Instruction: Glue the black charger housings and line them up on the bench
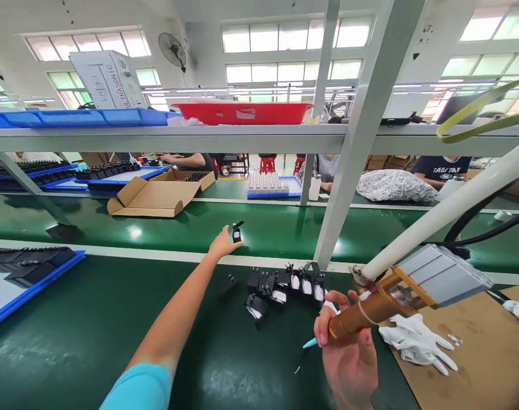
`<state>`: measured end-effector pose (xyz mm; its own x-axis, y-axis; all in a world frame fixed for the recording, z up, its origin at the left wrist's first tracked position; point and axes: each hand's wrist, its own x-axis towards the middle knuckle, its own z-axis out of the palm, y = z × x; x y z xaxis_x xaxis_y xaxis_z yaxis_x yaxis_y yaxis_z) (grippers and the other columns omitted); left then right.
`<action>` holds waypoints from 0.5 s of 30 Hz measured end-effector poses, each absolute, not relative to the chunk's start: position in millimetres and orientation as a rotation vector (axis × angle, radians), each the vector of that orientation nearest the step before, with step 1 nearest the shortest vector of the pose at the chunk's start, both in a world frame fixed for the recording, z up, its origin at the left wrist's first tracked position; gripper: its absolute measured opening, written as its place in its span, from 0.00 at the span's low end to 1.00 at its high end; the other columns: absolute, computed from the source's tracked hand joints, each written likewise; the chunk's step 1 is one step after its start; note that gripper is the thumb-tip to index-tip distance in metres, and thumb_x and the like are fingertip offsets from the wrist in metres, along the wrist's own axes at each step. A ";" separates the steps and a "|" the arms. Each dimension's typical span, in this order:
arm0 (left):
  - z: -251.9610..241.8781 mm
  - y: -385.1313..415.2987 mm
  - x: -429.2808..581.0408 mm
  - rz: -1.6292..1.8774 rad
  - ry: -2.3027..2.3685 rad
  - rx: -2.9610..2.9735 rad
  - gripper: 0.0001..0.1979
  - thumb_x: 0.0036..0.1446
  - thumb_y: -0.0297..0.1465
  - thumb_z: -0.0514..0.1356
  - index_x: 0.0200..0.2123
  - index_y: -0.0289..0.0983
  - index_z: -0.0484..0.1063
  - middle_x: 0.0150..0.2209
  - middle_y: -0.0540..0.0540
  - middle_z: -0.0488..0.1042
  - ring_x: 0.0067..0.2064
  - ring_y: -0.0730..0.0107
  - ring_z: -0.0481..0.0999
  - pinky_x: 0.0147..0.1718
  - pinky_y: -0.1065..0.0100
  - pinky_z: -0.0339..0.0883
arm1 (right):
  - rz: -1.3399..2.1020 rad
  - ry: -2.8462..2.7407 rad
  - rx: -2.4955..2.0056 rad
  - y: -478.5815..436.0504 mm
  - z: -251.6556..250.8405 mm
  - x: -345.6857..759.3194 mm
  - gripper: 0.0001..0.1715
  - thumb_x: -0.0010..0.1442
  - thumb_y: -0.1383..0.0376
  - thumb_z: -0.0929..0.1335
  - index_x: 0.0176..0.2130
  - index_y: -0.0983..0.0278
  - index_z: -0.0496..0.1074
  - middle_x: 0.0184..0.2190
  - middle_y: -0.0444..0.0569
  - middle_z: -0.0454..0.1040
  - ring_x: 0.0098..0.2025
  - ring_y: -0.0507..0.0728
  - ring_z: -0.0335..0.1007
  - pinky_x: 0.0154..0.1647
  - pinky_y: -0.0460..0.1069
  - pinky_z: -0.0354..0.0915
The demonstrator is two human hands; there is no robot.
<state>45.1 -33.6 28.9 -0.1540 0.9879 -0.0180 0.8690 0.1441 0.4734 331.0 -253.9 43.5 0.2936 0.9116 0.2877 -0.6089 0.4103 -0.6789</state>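
Observation:
My left hand [223,244] reaches far out over the green belt, thumb and fingers spread around a small black box [237,234] with its lid raised. Whether the fingers touch the box is hard to see. At the right, my right hand [347,359] is closed around a slim pen-like tool with a light-blue tip [311,343] and a white part. An orange metal cylinder [357,318] covers part of this hand. Left of it, a cluster of small black boxes [266,285], several with white inside, lies on the dark green worktop [191,353].
The cylinder hangs from a white pipe [456,210]. White gloves [417,341] lie on brown board [477,353]. A blue tray [37,290] of black boxes stands left. A grey post [357,125] and shelf cross ahead. Beyond the belt are an opened carton [152,196] and people.

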 end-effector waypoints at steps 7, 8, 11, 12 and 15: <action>48.2 -12.0 54.2 0.740 2.159 1.665 0.24 0.59 0.37 0.60 0.56 0.34 0.63 0.54 0.38 0.70 0.53 0.57 0.72 0.51 0.52 0.65 | 1.056 -0.729 -0.482 -251.3 43.5 330.0 0.20 0.60 0.50 0.60 0.48 0.55 0.65 0.41 0.49 0.67 0.20 0.48 0.62 0.18 0.47 0.56; 54.4 -18.9 51.0 0.774 2.146 1.668 0.28 0.57 0.38 0.62 0.57 0.34 0.61 0.55 0.36 0.69 0.54 0.56 0.72 0.53 0.54 0.64 | 1.052 -0.738 -0.481 -251.6 44.3 330.1 0.19 0.60 0.50 0.60 0.47 0.55 0.65 0.41 0.49 0.67 0.20 0.48 0.62 0.18 0.47 0.56; 76.3 -58.6 39.6 0.836 2.054 1.719 0.36 0.51 0.41 0.65 0.59 0.35 0.57 0.58 0.36 0.68 0.56 0.56 0.71 0.55 0.60 0.62 | 1.043 -0.751 -0.475 -253.5 47.2 330.3 0.18 0.60 0.50 0.61 0.46 0.55 0.66 0.41 0.48 0.67 0.20 0.48 0.62 0.18 0.47 0.56; 83.5 -78.9 37.1 0.839 2.005 1.745 0.37 0.49 0.43 0.66 0.59 0.37 0.57 0.58 0.38 0.68 0.56 0.56 0.71 0.54 0.61 0.63 | 1.042 -0.748 -0.475 -254.1 48.1 330.3 0.18 0.60 0.51 0.62 0.46 0.55 0.66 0.42 0.48 0.67 0.20 0.48 0.62 0.18 0.47 0.56; 98.0 -155.4 41.7 0.801 1.572 1.847 0.38 0.46 0.44 0.67 0.58 0.41 0.57 0.57 0.40 0.69 0.54 0.55 0.72 0.52 0.58 0.66 | 1.049 -0.732 -0.484 -256.1 50.3 330.0 0.18 0.59 0.51 0.62 0.47 0.54 0.65 0.42 0.47 0.66 0.20 0.48 0.62 0.18 0.47 0.56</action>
<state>41.7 -155.4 98.0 0.1257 0.9893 0.0747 0.6420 -0.1385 0.7541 330.0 -256.1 50.3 0.3013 0.9026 0.3075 -0.5999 0.4300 -0.6747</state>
